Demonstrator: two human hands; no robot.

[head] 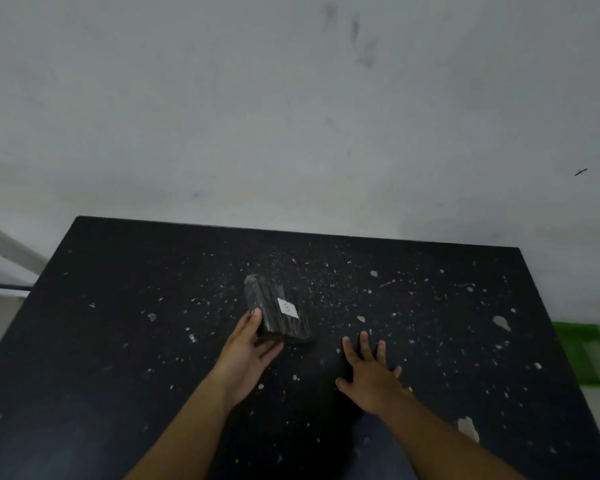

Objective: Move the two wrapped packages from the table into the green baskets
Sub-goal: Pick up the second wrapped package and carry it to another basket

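One dark package [278,308] in clear wrap, with a small white label on top, lies near the middle of the black table [118,341]. My left hand [248,355] holds its near left end, thumb on its left side and fingers curled under its near edge. My right hand [369,374] hovers over or rests on the table to the right of the package, fingers spread, holding nothing. A green basket [589,355] shows partly beyond the table's right edge, lower down. I see no second package.
The table top is chipped and speckled with pale flecks. A grey-white wall stands right behind its far edge. At the far left, pale rails or steps show beside the table.
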